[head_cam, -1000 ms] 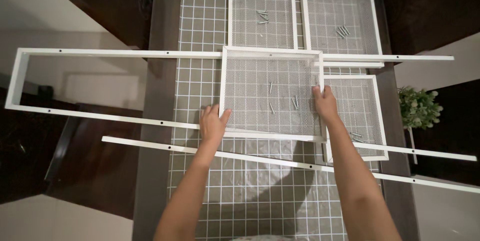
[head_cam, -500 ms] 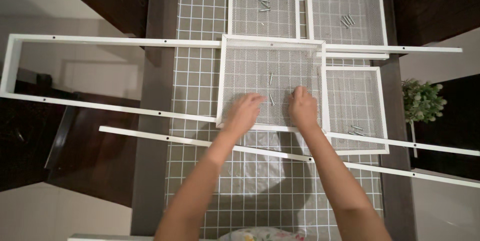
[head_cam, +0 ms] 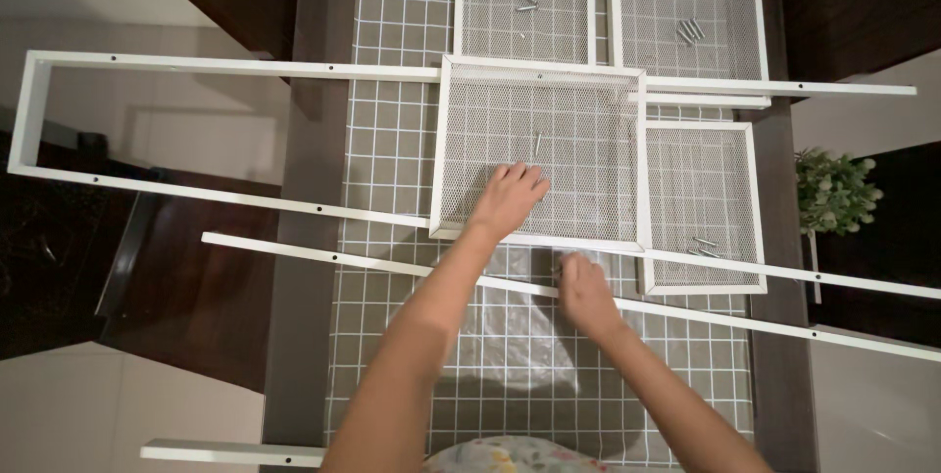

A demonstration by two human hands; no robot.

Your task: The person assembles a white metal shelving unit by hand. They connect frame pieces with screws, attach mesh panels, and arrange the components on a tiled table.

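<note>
A square white mesh tray (head_cam: 443,149) lies in the middle of the table, resting on a long white metal frame (head_cam: 196,65). My left hand (head_cam: 512,199) lies flat inside it with fingers spread on the mesh, just below a single loose screw (head_cam: 537,143). My right hand (head_cam: 585,292) is nearer to me, fingers pinched together at a long white bar (head_cam: 343,259) that crosses the table, seemingly on a small screw. Under that hand lies a clear plastic bag (head_cam: 515,336).
Three more mesh trays hold screws: top middle (head_cam: 457,2), top right (head_cam: 612,12) and right (head_cam: 755,208). A checked cloth (head_cam: 382,140) covers the narrow table. Another white bar (head_cam: 225,452) lies at the near left. A small green plant (head_cam: 833,189) stands off the right edge.
Both hands moved from the tray's side edges into it, near the screws. My right hand then drew back to the near bar. Fewer screws now show in the tray.
</note>
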